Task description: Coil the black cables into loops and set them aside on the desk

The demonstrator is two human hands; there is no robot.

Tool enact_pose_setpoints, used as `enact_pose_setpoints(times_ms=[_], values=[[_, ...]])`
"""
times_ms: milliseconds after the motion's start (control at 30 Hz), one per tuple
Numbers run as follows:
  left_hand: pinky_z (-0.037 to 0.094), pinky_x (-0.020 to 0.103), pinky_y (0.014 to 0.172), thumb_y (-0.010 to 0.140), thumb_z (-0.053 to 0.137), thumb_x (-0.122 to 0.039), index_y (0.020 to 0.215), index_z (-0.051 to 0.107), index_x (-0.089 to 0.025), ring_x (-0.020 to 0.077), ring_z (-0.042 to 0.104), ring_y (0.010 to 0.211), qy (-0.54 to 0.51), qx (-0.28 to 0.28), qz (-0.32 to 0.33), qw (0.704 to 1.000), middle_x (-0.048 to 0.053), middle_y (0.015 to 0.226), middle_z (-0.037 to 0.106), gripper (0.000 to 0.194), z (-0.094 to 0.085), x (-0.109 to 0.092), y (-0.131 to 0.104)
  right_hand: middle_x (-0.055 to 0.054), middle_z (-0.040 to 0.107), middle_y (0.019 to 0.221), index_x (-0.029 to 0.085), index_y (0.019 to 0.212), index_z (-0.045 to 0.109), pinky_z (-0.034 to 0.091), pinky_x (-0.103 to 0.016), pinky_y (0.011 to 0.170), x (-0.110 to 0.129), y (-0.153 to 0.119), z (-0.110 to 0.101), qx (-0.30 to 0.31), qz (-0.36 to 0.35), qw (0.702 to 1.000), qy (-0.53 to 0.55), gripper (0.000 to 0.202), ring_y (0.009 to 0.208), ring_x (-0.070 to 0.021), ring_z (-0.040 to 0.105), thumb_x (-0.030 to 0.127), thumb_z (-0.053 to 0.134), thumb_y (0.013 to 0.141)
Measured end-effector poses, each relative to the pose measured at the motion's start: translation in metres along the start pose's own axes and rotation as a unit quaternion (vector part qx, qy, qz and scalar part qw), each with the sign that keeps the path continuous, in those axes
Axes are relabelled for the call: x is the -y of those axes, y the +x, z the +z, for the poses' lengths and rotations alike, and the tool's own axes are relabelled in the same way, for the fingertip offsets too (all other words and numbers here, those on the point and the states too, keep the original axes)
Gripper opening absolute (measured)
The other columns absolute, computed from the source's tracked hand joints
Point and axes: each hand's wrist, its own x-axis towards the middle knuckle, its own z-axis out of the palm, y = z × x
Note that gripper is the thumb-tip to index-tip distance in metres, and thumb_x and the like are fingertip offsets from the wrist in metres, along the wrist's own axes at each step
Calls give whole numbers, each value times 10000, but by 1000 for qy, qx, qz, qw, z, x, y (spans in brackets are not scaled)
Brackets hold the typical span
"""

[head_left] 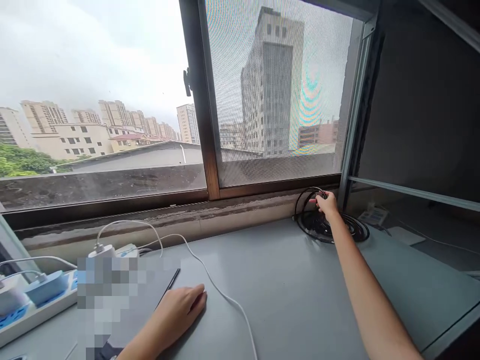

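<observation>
At the far right of the desk, my right hand [327, 204] reaches out and pinches the upper part of a coiled black cable [311, 232]. Some loops stand raised at the hand, while others lie flat on the desktop beside it. A small red piece shows at the fingertips; what it is I cannot make out. My left hand [183, 307] rests on the desk at the lower left, its fingers curled in and nothing seen in them. Just behind that hand lies a thin black pen-like stick [173, 279], partly hidden by the wrist.
A white power strip [41, 312] with chargers plugged in lies at the left. From there a white cable [225, 295] winds across the grey desk [277, 300]. A window [212, 175] rises behind the desk. Metal frame bars [412, 194] stand at the right.
</observation>
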Motion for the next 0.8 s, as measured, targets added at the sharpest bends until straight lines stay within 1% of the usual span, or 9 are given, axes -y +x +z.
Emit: enact_pose_setpoints(times_ms=[100, 200, 333, 433, 500, 567, 700, 800], values=[[294, 327, 605, 943, 156, -325, 726, 436, -213, 241, 607, 684, 2, -1, -1, 1000, 47, 672, 607, 372, 1, 0, 1, -61, 608, 1041, 142, 1165, 550, 542, -315, 710, 16, -13, 6, 47, 27, 998, 31, 320, 833, -139, 612, 326, 560, 905], [288, 328, 602, 937, 155, -317, 714, 418, -211, 241, 609, 684, 0, 9, -3, 1000, 53, 675, 607, 361, -3, -2, 1, -54, 608, 1014, 140, 1157, 552, 539, -294, 678, 34, -26, 6, 91, 29, 993, 64, 311, 803, -128, 606, 323, 559, 906], [283, 327, 598, 934, 155, -324, 708, 395, -210, 241, 607, 687, 0, 16, -6, 1000, 54, 677, 601, 348, -7, -3, 0, -21, 604, 896, 132, 1094, 576, 499, -221, 565, 63, -42, -1, 160, -6, 981, 110, 260, 670, -83, 568, 313, 558, 908], [285, 328, 600, 934, 151, -332, 708, 380, -211, 243, 604, 682, 0, 19, -5, 1000, 52, 671, 593, 344, -6, -2, 0, 25, 572, 738, 131, 1066, 598, 408, -172, 468, 87, -53, -8, 191, -48, 971, 138, 231, 537, -49, 486, 266, 594, 879], [292, 328, 605, 934, 149, -336, 707, 377, -211, 244, 603, 685, -3, 18, -4, 1000, 52, 670, 590, 345, -5, -1, 0, 52, 541, 621, 145, 1090, 622, 346, -166, 439, 101, -61, -11, 199, -75, 965, 154, 286, 490, -49, 442, 230, 640, 818], [296, 329, 608, 934, 156, -338, 708, 382, -211, 243, 603, 687, -7, 14, -1, 1000, 53, 673, 592, 344, -4, 0, 0, 60, 523, 543, 161, 1128, 639, 305, -176, 430, 114, -71, -13, 203, -97, 960, 169, 388, 476, -59, 422, 233, 668, 748], [290, 324, 595, 918, 197, -306, 681, 386, -207, 230, 593, 655, -22, -1, -4, 1000, 44, 642, 579, 318, -7, -3, -4, 47, 543, 535, 181, 1176, 636, 267, -188, 420, 133, -93, -17, 224, -126, 947, 190, 528, 472, -68, 391, 339, 681, 675], [290, 299, 570, 906, 258, -324, 692, 414, -205, 193, 556, 586, -78, -28, -27, 996, 6, 579, 533, 291, -15, -9, -7, 37, 555, 546, 199, 1157, 651, 278, -177, 437, 140, -106, -21, 256, -143, 936, 193, 542, 509, -75, 423, 392, 698, 653]])
